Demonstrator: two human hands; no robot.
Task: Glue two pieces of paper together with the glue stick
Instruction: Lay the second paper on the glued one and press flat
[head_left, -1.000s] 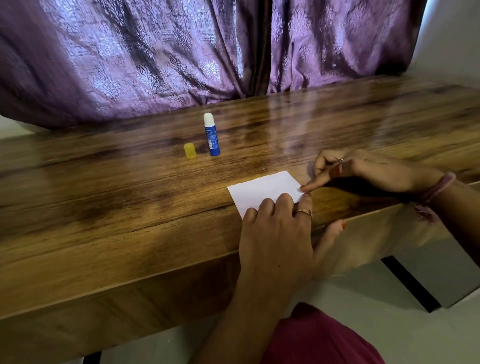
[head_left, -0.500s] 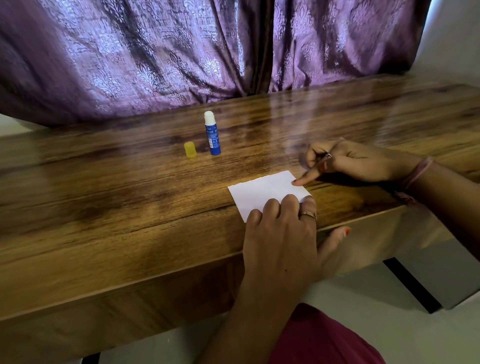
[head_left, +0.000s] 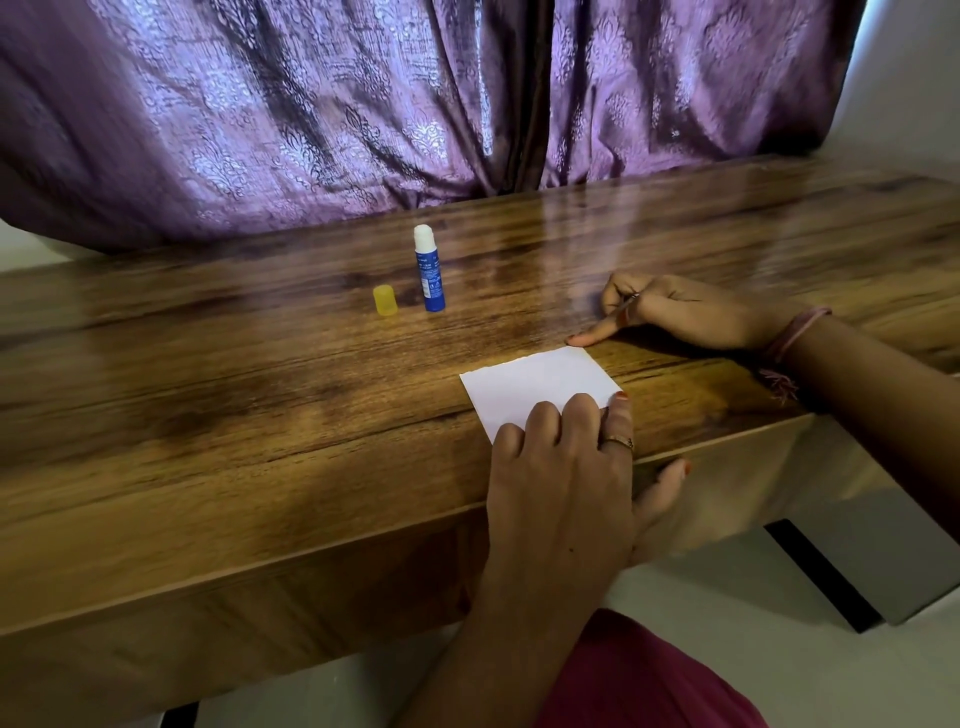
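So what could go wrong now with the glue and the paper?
1. The glue stick stands open and upright, its yellow cap off beside it. A bump could tip it, and left uncapped it may dry out.
2. The paper lies close to the table's front edge, held only by the left hand's fingers. It might slide off if they lift.
3. The right hand is off the paper, so one corner may lift.

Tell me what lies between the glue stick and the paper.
In the head view, only bare wooden tabletop lies between the glue stick and the paper. The yellow cap stands off to the stick's left, outside that stretch.
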